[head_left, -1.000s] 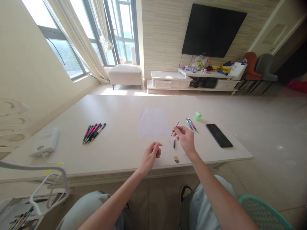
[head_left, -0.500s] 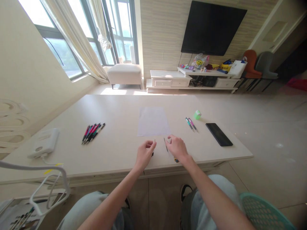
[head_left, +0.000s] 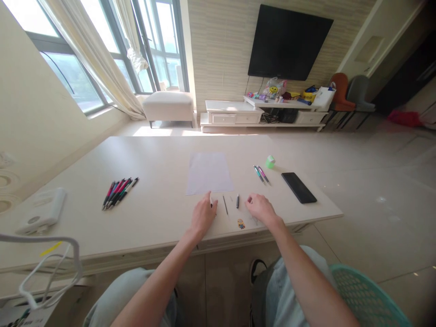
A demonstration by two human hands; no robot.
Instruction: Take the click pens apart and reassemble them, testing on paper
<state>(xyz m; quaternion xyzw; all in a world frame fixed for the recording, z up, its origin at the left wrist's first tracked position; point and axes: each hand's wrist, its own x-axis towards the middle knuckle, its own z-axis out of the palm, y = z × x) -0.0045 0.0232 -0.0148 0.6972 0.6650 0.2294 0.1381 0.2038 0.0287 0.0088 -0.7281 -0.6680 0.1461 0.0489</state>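
Two bare hands at the table edge in the head view, left hand (head_left: 203,216) curled downward, any pinch hidden, right hand (head_left: 261,210) loosely curled, nothing showing in it, thin black pen refill (head_left: 225,205) and short black pen part (head_left: 237,200) lying apart between them, Minion sticker (head_left: 241,223) just below, sheet of paper (head_left: 208,172) beyond

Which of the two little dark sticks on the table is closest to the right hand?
The short, thick dark piece is closest to the right hand. The thin dark stick lies farther left, nearer the left hand.

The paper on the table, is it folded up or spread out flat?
Spread out flat: the white sheet of paper lies smooth on the table, with no folds showing.
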